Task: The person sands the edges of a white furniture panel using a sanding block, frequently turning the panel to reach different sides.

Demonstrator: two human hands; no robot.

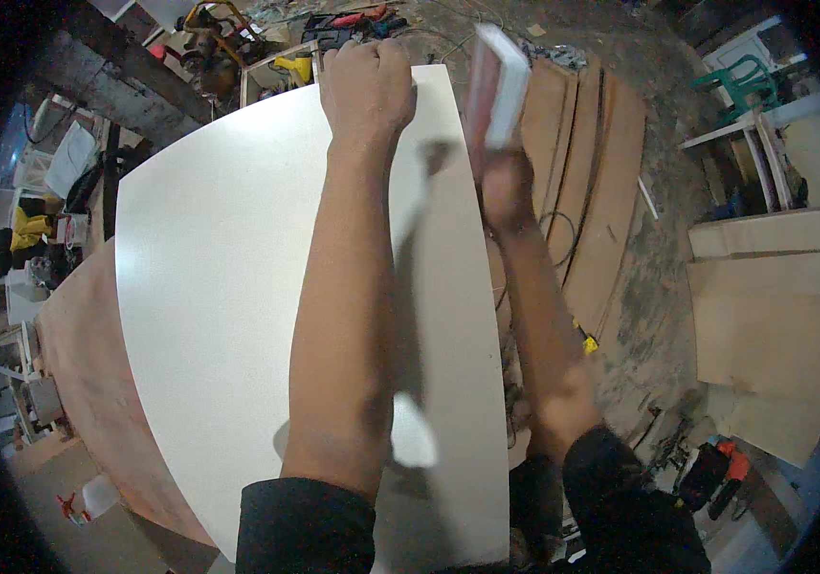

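A large white laminated board [228,287] lies flat in front of me on a brown plywood sheet [80,383]. My left hand [367,86] is closed in a fist and grips the board's far edge. My right hand [506,187] holds a flat white block with a reddish face [498,91] upright against the board's right edge; the block is blurred.
Long curved plywood strips [587,182] lie on the dusty floor to the right. Plywood offcuts [764,316] are stacked at far right, near a green plastic chair [745,86]. Power tools and cables [353,29] sit beyond the board. An orange tool [721,469] lies lower right.
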